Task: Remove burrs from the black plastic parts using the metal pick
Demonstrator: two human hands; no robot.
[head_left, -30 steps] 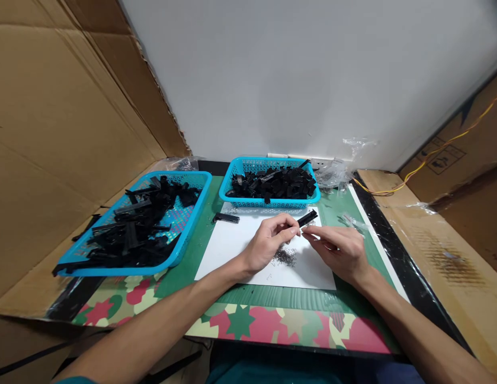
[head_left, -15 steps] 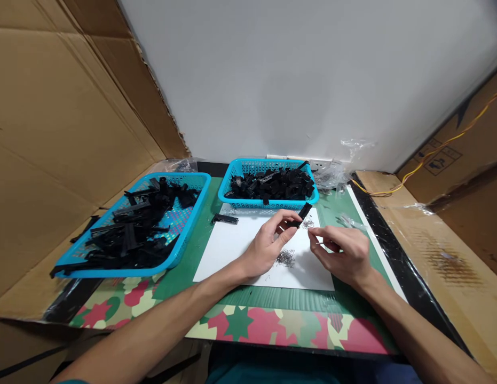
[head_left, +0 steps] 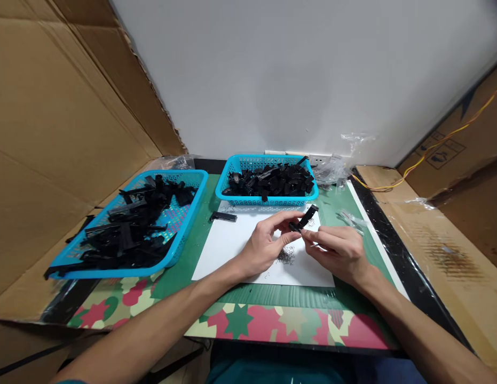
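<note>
While the left hand [head_left: 266, 242] gripped its near end between thumb and fingers, a slim black part [head_left: 309, 216] stood out above the white sheet [head_left: 222, 261], its long axis slanting up, away from the person and to the right. The left hand was thus the nearer, clamped on the part; the right hand [head_left: 338, 249] came in from the right, its fingertips at that same near end, below the free end. Those fingertips were bunched together, but whether they pinched anything, or touched the part, could not be told.

Beneath the 2 hands lay a pile of tiny thin pieces [head_left: 286, 256] on the sheet. A 2nd black part [head_left: 224, 216] lay by the sheet's far left corner. Beyond were 2 blue baskets of black pieces, 1 at the back [head_left: 268, 200] and 1 at the left [head_left: 190, 226].
</note>
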